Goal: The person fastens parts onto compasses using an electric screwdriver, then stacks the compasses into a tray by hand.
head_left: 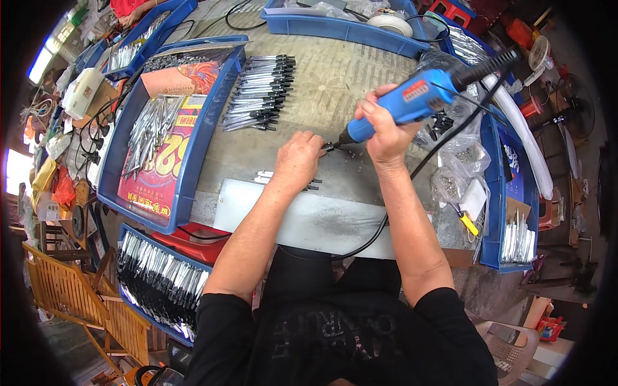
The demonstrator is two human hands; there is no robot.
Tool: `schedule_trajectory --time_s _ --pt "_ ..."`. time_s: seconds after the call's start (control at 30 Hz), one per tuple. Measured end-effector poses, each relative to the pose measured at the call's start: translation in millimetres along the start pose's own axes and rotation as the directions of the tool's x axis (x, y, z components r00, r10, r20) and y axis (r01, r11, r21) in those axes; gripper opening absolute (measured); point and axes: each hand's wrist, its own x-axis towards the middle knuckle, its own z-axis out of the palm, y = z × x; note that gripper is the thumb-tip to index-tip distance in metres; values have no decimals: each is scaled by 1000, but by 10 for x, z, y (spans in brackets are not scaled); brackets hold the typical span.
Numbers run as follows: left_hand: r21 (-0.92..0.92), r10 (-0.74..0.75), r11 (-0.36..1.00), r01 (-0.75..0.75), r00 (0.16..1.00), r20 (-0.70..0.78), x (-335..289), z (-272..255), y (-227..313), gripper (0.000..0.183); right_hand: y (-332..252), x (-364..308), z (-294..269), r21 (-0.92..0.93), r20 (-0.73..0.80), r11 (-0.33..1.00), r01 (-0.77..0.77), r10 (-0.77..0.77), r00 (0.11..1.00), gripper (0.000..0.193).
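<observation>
Head view: right hand (386, 132) is gripping blue electric screwdriver (412, 100) w/ fingers fully wrapped, tilting its bit down onto small black-and-metal part (330, 147). Left hand (297, 159) is pinning that part to the worktable (335, 77), fingers closed, prob. for steadiness. Finished pieces (261, 93) are lying bundled nearby; blue tray (193, 174) to left, within reach.

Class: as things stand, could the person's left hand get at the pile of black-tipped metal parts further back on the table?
Probably yes. The left hand rests on the table, and nothing lies between it and the pile; it would have to release the small piece first.
</observation>
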Motion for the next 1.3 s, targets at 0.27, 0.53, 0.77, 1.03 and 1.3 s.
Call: schedule_trajectory --time_s 0.27,0.53,0.77,1.03,1.3 --pt "-67 8 998 -13 997 -81 6 -51 -19 19 -106 -56 -341 147 -194 985 84 -55 980 27" --pt "-178 12 984 -30 995 -100 34 -39 -12 19 -71 -9 -584 169 -330 979 109 -48 943 21" --pt "-173 67 981 -84 993 -101 47 -23 -30 16 -88 4 -600 204 -353 970 130 -51 934 20" --pt "-162 67 983 -83 992 -103 49 -42 -15 18 -98 20 -601 206 -357 969 136 -55 932 21" --pt "-223 14 974 -38 994 -106 61 -25 -19 18 -82 29 -640 202 -366 971 127 -46 929 20"
